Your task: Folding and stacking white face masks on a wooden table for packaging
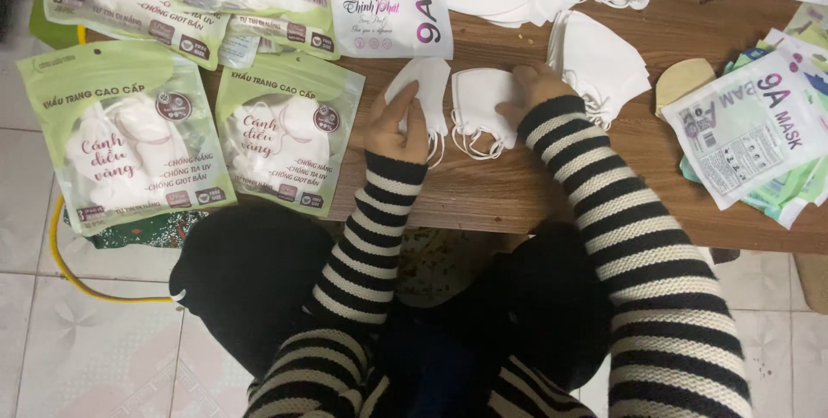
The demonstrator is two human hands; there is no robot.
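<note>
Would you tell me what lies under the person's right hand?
The right hand rests on a folded white fabric face mask lying on the brown wooden table; the mask's covered edge is hidden.
</note>
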